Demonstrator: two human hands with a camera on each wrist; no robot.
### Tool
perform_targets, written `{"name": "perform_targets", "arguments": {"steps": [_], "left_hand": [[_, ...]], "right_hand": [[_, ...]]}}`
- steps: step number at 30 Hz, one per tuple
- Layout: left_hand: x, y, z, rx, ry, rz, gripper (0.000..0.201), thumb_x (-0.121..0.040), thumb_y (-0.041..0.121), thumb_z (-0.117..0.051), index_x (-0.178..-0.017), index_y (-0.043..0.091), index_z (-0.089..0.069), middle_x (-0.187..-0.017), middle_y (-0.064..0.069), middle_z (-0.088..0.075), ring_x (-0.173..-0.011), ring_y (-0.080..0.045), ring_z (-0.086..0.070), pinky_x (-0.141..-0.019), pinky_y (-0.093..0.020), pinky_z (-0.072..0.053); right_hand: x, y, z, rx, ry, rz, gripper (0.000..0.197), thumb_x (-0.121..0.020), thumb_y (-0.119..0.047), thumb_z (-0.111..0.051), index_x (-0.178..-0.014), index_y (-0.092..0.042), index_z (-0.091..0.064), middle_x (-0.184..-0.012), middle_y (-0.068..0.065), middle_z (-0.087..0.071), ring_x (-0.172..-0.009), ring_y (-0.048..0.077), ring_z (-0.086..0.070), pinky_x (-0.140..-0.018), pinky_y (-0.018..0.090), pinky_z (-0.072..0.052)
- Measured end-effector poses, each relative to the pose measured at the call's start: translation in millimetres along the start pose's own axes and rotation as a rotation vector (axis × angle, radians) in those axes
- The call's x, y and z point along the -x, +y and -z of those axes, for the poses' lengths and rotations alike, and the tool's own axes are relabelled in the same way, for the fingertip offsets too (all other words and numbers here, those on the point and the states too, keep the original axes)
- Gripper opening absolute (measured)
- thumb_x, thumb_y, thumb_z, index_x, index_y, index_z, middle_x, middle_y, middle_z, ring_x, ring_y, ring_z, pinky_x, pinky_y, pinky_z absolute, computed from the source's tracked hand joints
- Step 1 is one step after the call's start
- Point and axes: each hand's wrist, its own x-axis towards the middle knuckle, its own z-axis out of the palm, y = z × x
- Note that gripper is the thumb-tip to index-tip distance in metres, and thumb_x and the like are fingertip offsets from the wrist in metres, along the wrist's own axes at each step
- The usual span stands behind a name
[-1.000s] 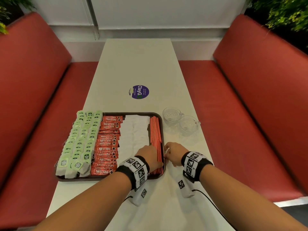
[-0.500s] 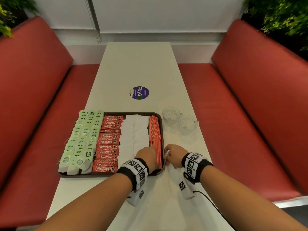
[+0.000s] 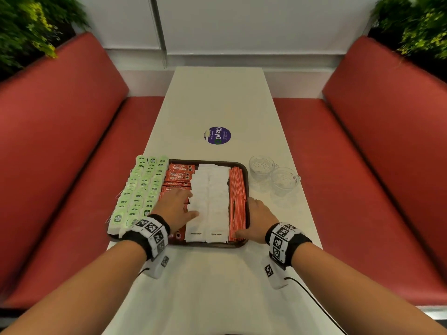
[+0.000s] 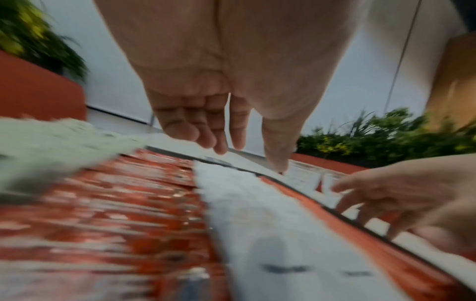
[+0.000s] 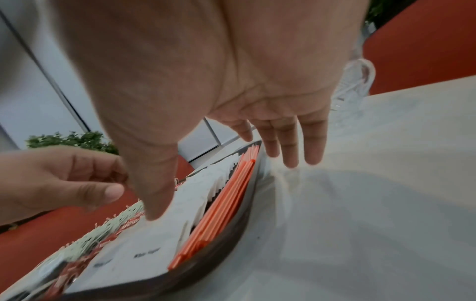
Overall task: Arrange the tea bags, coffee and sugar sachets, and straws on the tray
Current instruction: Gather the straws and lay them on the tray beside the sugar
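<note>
A dark tray (image 3: 242,243) holds rows of green tea bags (image 3: 142,187), red coffee sachets (image 3: 180,174), white sugar sachets (image 3: 210,197) and orange straws (image 3: 238,197) along its right side. My left hand (image 3: 176,206) hovers over the coffee sachets by the sugar row. Its fingers (image 4: 219,142) are straight and hold nothing. My right hand (image 3: 258,218) spans the tray's right rim with its fingers (image 5: 291,154) spread over the table. Its thumb (image 5: 154,203) points down toward the sugar sachets beside the straws' near end. It holds nothing either.
Two glass cups (image 3: 261,168) (image 3: 283,180) stand on the white table (image 3: 217,286) just right of the tray. A purple sticker (image 3: 219,135) lies further back. Red benches (image 3: 72,165) flank the table on both sides.
My left hand has moved left from the straws' near end to the coffee sachets and has opened. My right hand has uncurled and spread at the tray's right rim.
</note>
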Motion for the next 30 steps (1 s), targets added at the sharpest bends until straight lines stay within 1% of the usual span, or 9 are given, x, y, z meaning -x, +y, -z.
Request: {"name": "perform_targets", "arguments": {"steps": [2, 4, 7, 10, 12, 14, 19, 25, 30], "left_hand": [[6.4, -42.6, 12.8, -0.032, 0.013, 0.115, 0.094, -0.07, 0.062, -0.079, -0.146, 0.026, -0.039, -0.15, -0.003, -0.039, -0.138, -0.023, -0.036, -0.113, -0.042, -0.036], [15.9, -80.3, 22.5, -0.086, 0.023, 0.207, 0.119, -0.056, 0.07, -0.082, -0.152, 0.021, -0.031, -0.156, -0.007, -0.033, -0.143, -0.028, -0.029, -0.118, -0.045, -0.029], [32.9, -113.2, 30.5, -0.149, 0.013, 0.258, 0.134, -0.05, 0.081, -0.071, -0.154, 0.013, -0.022, -0.158, -0.014, -0.028, -0.148, -0.033, -0.021, -0.122, -0.046, -0.018], [44.7, -137.3, 23.3, -0.038, -0.145, 0.316, 0.141, -0.054, 0.067, -0.085, -0.159, 0.015, -0.007, -0.165, -0.013, -0.01, -0.153, -0.027, -0.005, -0.124, -0.042, -0.011], [47.2, -147.1, 18.2, 0.014, -0.189, 0.338, 0.143, -0.055, 0.063, -0.087, -0.16, 0.018, -0.001, -0.166, -0.01, -0.001, -0.153, -0.022, -0.007, -0.123, -0.039, -0.016], [44.8, -149.7, 15.4, 0.02, -0.2, 0.345, 0.141, -0.059, 0.059, -0.087, -0.159, 0.018, 0.003, -0.166, -0.009, 0.005, -0.152, -0.025, -0.015, -0.122, -0.037, -0.02], [27.2, -144.8, 16.0, 0.054, -0.179, 0.341, 0.14, -0.062, 0.055, -0.088, -0.159, 0.017, 0.005, -0.166, -0.009, 0.006, -0.151, -0.027, -0.018, -0.122, -0.037, -0.021], [-12.6, -139.0, 24.7, 0.094, -0.162, 0.367, 0.141, -0.061, 0.056, -0.088, -0.159, 0.014, 0.004, -0.166, -0.006, 0.007, -0.151, -0.028, -0.019, -0.121, -0.038, -0.023], [-40.7, -137.9, 26.7, 0.116, -0.142, 0.383, 0.141, -0.059, 0.058, -0.088, -0.159, 0.015, 0.002, -0.166, -0.005, 0.006, -0.151, -0.028, -0.018, -0.121, -0.039, -0.023]], "right_hand": [[0.4, -6.5, -4.0, 0.046, 0.005, 0.007, 0.137, -0.052, -0.071, -0.082, -0.156, -0.015, -0.012, -0.153, 0.013, -0.027, -0.139, 0.032, -0.036, -0.114, 0.048, -0.038], [2.8, -14.9, -6.7, 0.123, -0.034, 0.012, 0.147, -0.054, -0.071, -0.083, -0.158, -0.012, 0.002, -0.164, 0.017, 0.001, -0.151, 0.037, -0.013, -0.123, 0.049, -0.023], [2.5, -23.6, -13.9, 0.159, -0.078, -0.004, 0.15, -0.059, -0.065, -0.086, -0.157, -0.01, 0.013, -0.163, 0.021, 0.019, -0.153, 0.038, 0.003, -0.125, 0.049, -0.014], [-3.5, -27.5, -20.5, 0.152, -0.116, -0.048, 0.147, -0.063, -0.057, -0.088, -0.156, -0.005, 0.014, -0.163, 0.024, 0.02, -0.154, 0.038, 0.003, -0.125, 0.045, -0.015], [-8.5, -29.4, -21.4, 0.162, -0.138, -0.062, 0.146, -0.064, -0.054, -0.088, -0.156, -0.003, 0.013, -0.162, 0.025, 0.02, -0.153, 0.039, 0.002, -0.125, 0.045, -0.016], [-14.8, -30.4, -19.8, 0.185, -0.141, -0.069, 0.146, -0.064, -0.053, -0.089, -0.155, -0.003, 0.014, -0.162, 0.026, 0.019, -0.153, 0.04, 0.002, -0.125, 0.046, -0.017], [-41.5, -27.9, -5.8, 0.206, -0.14, -0.076, 0.146, -0.061, -0.053, -0.09, -0.156, -0.004, 0.009, -0.162, 0.025, 0.018, -0.153, 0.04, 0.001, -0.124, 0.048, -0.02], [-75.6, -31.1, 17.2, 0.23, -0.133, -0.105, 0.14, -0.066, -0.05, -0.089, -0.157, -0.003, 0.006, -0.162, 0.026, 0.017, -0.153, 0.041, 0.001, -0.124, 0.048, -0.018], [-102.1, -36.3, 30.2, 0.24, -0.094, -0.123, 0.132, -0.068, -0.044, -0.089, -0.157, -0.004, 0.0, -0.164, 0.025, 0.008, -0.153, 0.041, -0.003, -0.123, 0.049, -0.021]]}}
